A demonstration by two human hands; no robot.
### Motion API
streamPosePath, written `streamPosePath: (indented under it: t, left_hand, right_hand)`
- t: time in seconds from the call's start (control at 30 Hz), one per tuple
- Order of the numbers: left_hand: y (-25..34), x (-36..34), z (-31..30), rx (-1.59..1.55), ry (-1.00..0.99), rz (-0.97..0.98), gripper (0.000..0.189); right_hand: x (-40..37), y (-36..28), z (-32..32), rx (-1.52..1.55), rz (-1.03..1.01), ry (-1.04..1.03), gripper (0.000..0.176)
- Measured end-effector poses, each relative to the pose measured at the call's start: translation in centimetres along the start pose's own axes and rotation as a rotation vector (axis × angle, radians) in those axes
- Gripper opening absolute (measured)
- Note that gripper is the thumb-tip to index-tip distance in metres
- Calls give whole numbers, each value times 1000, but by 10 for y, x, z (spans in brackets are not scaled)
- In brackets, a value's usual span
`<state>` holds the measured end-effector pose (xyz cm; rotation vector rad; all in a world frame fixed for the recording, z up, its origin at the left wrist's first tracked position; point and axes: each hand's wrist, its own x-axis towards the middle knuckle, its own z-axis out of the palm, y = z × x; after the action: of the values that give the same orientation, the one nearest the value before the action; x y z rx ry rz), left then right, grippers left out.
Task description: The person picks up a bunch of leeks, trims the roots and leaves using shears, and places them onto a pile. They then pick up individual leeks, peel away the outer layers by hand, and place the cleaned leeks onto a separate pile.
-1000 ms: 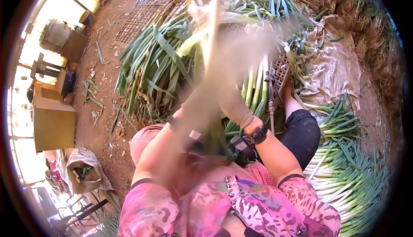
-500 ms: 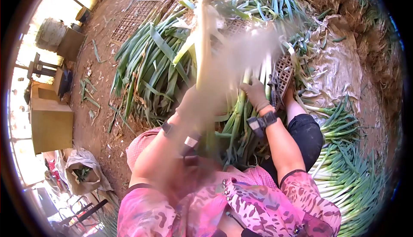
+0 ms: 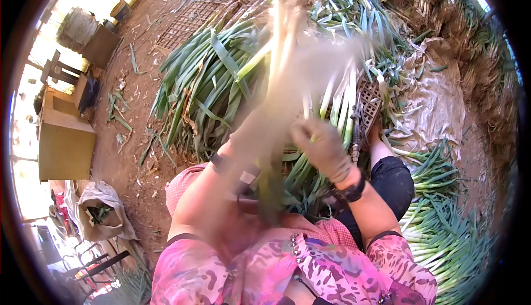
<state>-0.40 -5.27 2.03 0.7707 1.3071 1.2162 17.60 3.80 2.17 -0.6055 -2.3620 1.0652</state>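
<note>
Dirt yard (image 3: 130,164); left hand (image 3: 258,134) grip clenched round raised leek (image 3: 278,50); right hand (image 3: 322,147) curled, grip unclear.

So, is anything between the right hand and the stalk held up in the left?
Nothing visible: the right hand sits just beside the stalk gripped by the left hand, though blur hides the exact gap.
</note>
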Motion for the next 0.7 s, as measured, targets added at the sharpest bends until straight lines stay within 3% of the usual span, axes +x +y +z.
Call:
streamPosePath:
  t: [0.07, 0.1, 0.13, 0.2, 0.37, 0.47, 0.5, 0.53, 0.57, 0.63, 0.7]
  left_hand:
    - [-10, -2, -9, 30, -43, -38, 38]
    - [-13, -2, -13, 49, -67, -57, 38]
    - [-12, -6, -12, -25, -154, -106, 35]
    - [-18, -10, -5, -20, -205, -85, 35]
    - [-35, -19, -2, -170, -357, -179, 40]
    - [-35, -26, -9, -344, -157, -310, 40]
    - [-34, -29, -9, -293, -217, -323, 41]
    - [-33, -33, -9, -241, -274, -332, 43]
    - [-33, -36, -10, -186, -329, -341, 45]
    - [-38, -41, -14, -40, -446, -159, 39]
    - [-27, -42, -12, -17, -234, -207, 35]
  right_hand:
    - [24, 2, -30, -320, -89, 285, 67]
    - [40, 15, -42, -496, -158, 374, 87]
    - [60, 20, -55, -547, -144, 389, 96]
    - [95, 26, -64, -510, -19, 385, 91]
    - [156, 45, -64, -391, -13, 455, 55]
    - [178, 64, -113, -608, 25, 355, 34]
    - [179, 62, -132, -666, 25, 335, 32]
    - [181, 42, -156, -243, 290, 536, 31]
    - [183, 55, -192, -362, 325, 595, 31]
    - [174, 87, -285, -558, 489, 761, 33]
    - [154, 110, -350, -501, 641, 775, 36]
